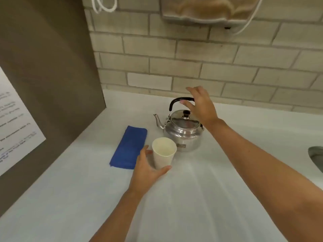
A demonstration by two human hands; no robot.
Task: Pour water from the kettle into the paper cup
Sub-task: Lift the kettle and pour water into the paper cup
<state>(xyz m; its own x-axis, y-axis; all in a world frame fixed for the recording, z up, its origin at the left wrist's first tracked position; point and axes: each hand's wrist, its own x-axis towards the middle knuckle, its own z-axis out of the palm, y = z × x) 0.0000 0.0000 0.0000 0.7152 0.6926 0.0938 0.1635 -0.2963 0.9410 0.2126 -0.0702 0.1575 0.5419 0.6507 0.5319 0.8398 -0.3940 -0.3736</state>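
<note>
A shiny metal kettle [183,130] with a black arched handle and a black lid knob stands on the white counter, its spout pointing left. A white paper cup [164,152] stands upright just in front of it and looks empty. My left hand [146,170] curls around the cup's lower left side, thumb at the front and fingers behind. My right hand [199,103] hovers at the right end of the kettle handle with fingers spread, the thumb at the handle but not closed around it.
A folded blue cloth [129,147] lies left of the cup. A dark panel [52,75] with a white printed sheet walls off the left. A tiled wall stands behind, with a dispenser [206,9] above. A sink edge [316,158] shows at the right.
</note>
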